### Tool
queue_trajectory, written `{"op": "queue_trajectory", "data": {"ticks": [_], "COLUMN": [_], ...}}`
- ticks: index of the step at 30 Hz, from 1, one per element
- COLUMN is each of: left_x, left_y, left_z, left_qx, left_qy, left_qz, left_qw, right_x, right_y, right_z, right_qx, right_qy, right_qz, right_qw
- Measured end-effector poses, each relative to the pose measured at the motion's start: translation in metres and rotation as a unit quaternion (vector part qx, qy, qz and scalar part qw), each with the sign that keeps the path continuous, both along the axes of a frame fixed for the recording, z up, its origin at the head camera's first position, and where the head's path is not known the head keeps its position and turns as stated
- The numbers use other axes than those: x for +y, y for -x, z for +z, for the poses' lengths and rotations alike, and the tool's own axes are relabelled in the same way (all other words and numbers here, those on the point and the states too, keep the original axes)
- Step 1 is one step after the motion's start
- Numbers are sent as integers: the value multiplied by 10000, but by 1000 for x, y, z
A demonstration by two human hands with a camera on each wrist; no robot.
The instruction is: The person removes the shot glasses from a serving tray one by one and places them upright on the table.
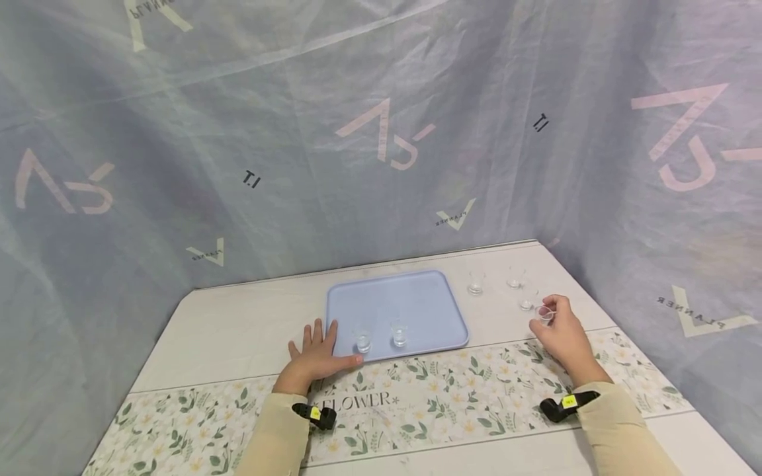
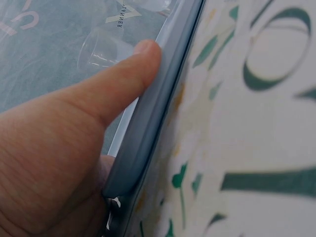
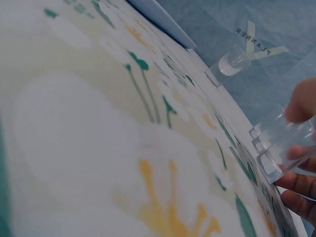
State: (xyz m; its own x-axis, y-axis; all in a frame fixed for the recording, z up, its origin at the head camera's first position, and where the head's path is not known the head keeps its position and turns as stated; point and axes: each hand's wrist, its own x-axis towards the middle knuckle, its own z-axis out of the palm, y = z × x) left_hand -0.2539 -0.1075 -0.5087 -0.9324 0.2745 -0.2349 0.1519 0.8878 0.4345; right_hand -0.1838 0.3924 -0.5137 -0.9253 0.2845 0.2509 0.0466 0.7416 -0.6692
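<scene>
1. The room is closed off on all sides seen by a grey-blue translucent sheeting (image 1: 381, 132) printed with pale pink lettering and small "PLANNER" marks; it hangs as a backdrop right behind the far edge and the right edge of the surface.

2. The white plank-patterned surface (image 1: 238, 317) is crossed near the person by a floral table runner with green leaves, white flowers and the word "FLOWER" (image 1: 428, 390).

3. A pale blue rectangular plastic tray (image 1: 395, 304) is laid on the surface, its near edge just touching the runner.

4. Two small clear glass cups (image 1: 381, 337) are already set upright side by side on the tray, near its front edge; so the loading is judged to be partly done.

5. Three more small clear glasses (image 1: 512, 287) are left standing on the bare surface to the right of the tray, well apart from it.

6. A fourth small clear glass (image 1: 546, 313) is held upright in the right hand (image 1: 562, 337), pinched by curled fingertips just above or on the surface; whether it has been lifted cannot be told.

7. The left hand (image 1: 318, 354) is laid flat with straight fingers at the tray's front left corner, the thumb pressed along the rim, holding nothing.
</scene>
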Motion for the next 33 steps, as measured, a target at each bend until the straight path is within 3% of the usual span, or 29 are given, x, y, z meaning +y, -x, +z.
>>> {"op": "queue_trajectory", "data": {"ticks": [6,12,19,25,28,33], "left_x": [-2,0,2,-2,-3,-2], "left_y": [6,1,-6,-3,1,3], "left_z": [-7,1,11,-3,-9,-10], "left_qx": [132,16,81,8,98,172], "left_qy": [-24,42,-78,70,71,-6], "left_qz": [-2,-11,13,20,24,16], "left_qw": [9999,10000,9999,10000,9999,9999], "right_x": [0,-8,-28,-57,-77,-108], "right_y": [2,7,21,38,44,52], "right_z": [0,9,23,32,37,37], "right_qx": [541,1235,1644,2103,2261,2201], "right_qy": [-24,-156,-322,-598,-460,120], "right_qz": [-95,-345,-371,-85,184,713], "right_qw": [9985,9916,9852,9758,9729,9728]}}
